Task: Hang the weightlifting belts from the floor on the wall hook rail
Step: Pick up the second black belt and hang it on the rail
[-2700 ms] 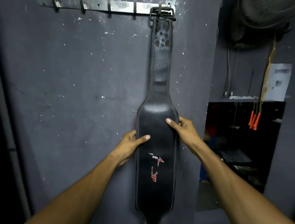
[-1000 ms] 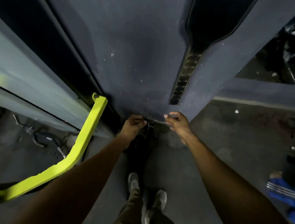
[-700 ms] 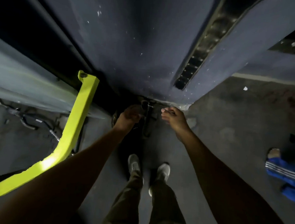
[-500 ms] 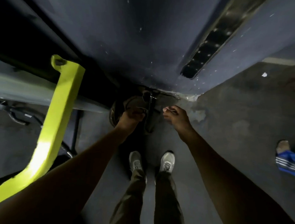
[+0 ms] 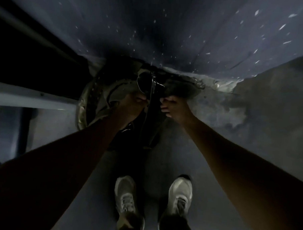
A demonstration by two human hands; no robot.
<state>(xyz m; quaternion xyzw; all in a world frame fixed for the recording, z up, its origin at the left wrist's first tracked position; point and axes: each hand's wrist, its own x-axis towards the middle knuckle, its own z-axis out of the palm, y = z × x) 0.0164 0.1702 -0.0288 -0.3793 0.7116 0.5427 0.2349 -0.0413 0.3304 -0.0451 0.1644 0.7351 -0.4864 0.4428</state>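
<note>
With one belt left hanging up the wall, we have bent to the belt pile [image 5: 148, 100] on the floor against the wall foot, left hand [image 5: 132, 105] and right hand [image 5: 173, 107] both curled gripping it, ready to lift.
</note>
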